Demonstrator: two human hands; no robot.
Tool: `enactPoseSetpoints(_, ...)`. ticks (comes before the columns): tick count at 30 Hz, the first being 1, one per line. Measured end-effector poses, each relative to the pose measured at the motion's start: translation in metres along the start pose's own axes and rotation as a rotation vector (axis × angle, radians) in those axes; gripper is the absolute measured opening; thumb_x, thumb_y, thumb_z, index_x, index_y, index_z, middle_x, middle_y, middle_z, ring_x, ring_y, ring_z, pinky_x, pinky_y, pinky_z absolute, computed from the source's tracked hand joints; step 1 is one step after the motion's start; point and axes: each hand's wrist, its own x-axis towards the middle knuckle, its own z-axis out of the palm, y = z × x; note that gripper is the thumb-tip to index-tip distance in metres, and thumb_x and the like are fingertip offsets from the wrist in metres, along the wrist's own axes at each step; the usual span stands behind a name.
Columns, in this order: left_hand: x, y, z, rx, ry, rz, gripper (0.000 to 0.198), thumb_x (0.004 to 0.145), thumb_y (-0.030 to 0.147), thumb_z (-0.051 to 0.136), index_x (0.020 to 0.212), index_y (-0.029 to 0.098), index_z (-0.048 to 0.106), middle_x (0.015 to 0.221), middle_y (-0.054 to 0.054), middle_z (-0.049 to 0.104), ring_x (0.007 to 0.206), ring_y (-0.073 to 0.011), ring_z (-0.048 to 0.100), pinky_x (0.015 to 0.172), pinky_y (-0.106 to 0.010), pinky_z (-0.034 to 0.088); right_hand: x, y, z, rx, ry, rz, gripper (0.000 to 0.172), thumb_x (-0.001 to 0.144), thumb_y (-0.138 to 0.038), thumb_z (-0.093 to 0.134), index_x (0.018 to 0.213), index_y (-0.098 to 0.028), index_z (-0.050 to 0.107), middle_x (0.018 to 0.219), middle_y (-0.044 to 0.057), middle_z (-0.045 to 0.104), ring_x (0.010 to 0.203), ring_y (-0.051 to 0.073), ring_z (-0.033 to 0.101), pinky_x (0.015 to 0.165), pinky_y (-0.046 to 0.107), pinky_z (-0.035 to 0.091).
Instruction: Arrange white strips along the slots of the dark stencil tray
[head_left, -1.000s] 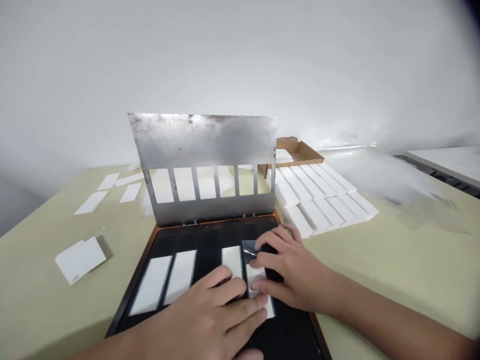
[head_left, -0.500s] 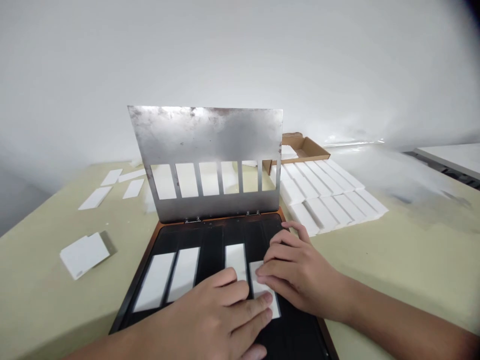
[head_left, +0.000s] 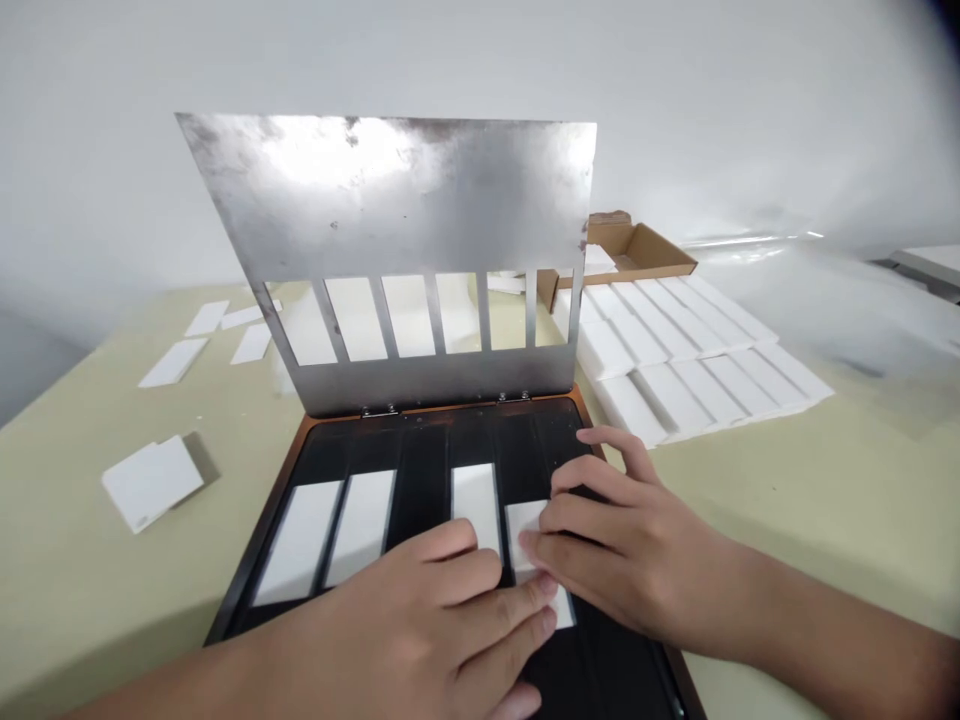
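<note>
A black slotted tray (head_left: 420, 500) with a brown rim lies in front of me, several white cards set in its slots. My left hand (head_left: 442, 610) reaches across it from the left. Its two foremost fingers are stretched out onto the rightmost white card (head_left: 529, 515), the others bent. On the same card rest the thumb and forefinger of my right hand (head_left: 630, 530), pinched close together, the little finger raised. Both hands partly cover this card. Left of it lies another white card (head_left: 474, 495), beside my left knuckles. A metal plate (head_left: 420, 200) with rectangular windows stands upright, hinged to the tray's far edge.
Rows of white cards (head_left: 690, 370) lie to the right behind the tray, before an open cardboard box (head_left: 652, 250). A small card stack (head_left: 154, 480) and several loose cards (head_left: 172, 362) are on the left of the pale table (head_left: 60, 560). Clear plastic film (head_left: 840, 300) spreads at right.
The view has shifted, so the metal plate looks larger and higher. Both hands stay on the same white card, with the right hand's fingers slightly farther over it.
</note>
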Motion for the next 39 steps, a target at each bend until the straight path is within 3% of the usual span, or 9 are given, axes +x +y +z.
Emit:
enactPoseSetpoints(7,0.003,0.001,0.000,0.016,-0.017,-0.009,0.026,0.106,0.033,0.064,0.123,0.017,0.076,0.126,-0.001,0.078,0.088,-0.0203,0.070,0.087,-0.041,0.051,0.000,0.000,-0.002,-0.015,-0.023,-0.016,0.013,0.105,-0.016,0.061,0.108,-0.018,0.073,0.087,0.000,0.070,0.101,0.020,0.059,0.126,0.054,0.023)
enactPoseSetpoints(13,0.003,0.001,-0.003,0.028,-0.021,-0.005,0.027,0.104,0.032,0.068,0.124,0.016,0.076,0.105,-0.003,0.079,0.091,-0.0221,0.069,0.089,-0.041,0.052,0.000,0.000,0.000,0.009,0.000,-0.005,0.011,0.103,-0.015,0.063,0.101,-0.020,0.072,0.091,0.000,0.072,0.100,0.019,0.060,0.125,0.053,0.024)
enactPoseSetpoints(22,0.003,0.000,-0.001,0.023,0.001,-0.005,0.025,0.104,0.031,0.067,0.121,0.015,0.076,0.108,-0.001,0.079,0.091,-0.0208,0.067,0.090,-0.040,0.050,-0.001,0.001,0.003,-0.005,0.009,-0.029,0.010,0.104,-0.016,0.063,0.105,-0.018,0.072,0.090,-0.001,0.069,0.100,0.019,0.057,0.124,0.054,0.025)
enactPoseSetpoints(28,0.006,-0.001,-0.002,0.016,-0.025,-0.086,0.022,0.102,0.032,0.069,0.117,0.018,0.075,0.092,-0.003,0.069,0.092,-0.0241,0.063,0.087,-0.042,0.049,0.002,0.001,0.002,-0.015,0.009,-0.045,0.008,0.102,-0.015,0.064,0.097,-0.017,0.070,0.088,-0.001,0.069,0.095,0.019,0.056,0.122,0.055,0.026)
enactPoseSetpoints(32,0.005,-0.002,-0.003,-0.053,-0.017,-0.112,0.015,0.099,0.028,0.070,0.110,0.019,0.074,0.097,-0.007,0.067,0.095,-0.0263,0.061,0.087,-0.044,0.051,0.008,-0.004,-0.010,0.191,-0.030,-0.060,0.009,0.096,-0.022,0.069,0.087,-0.020,0.070,0.082,-0.003,0.071,0.097,0.019,0.059,0.118,0.051,0.030)
enactPoseSetpoints(36,0.004,-0.003,-0.005,-0.117,-0.024,-0.111,0.017,0.101,0.023,0.065,0.116,0.019,0.072,0.130,-0.014,0.065,0.125,-0.0323,0.058,0.110,-0.050,0.045,0.012,-0.003,-0.026,0.381,0.143,0.021,0.025,0.095,-0.014,0.063,0.071,-0.020,0.062,0.069,-0.005,0.068,0.087,0.016,0.061,0.113,0.048,0.034)
enactPoseSetpoints(39,0.002,-0.005,-0.003,-0.152,-0.043,-0.082,0.020,0.102,0.020,0.062,0.121,0.019,0.070,0.131,-0.012,0.066,0.122,-0.0289,0.061,0.113,-0.049,0.043,0.013,0.005,-0.032,0.338,0.320,0.107,0.027,0.098,-0.008,0.055,0.080,-0.020,0.071,0.076,-0.001,0.074,0.087,0.017,0.060,0.105,0.047,0.040)
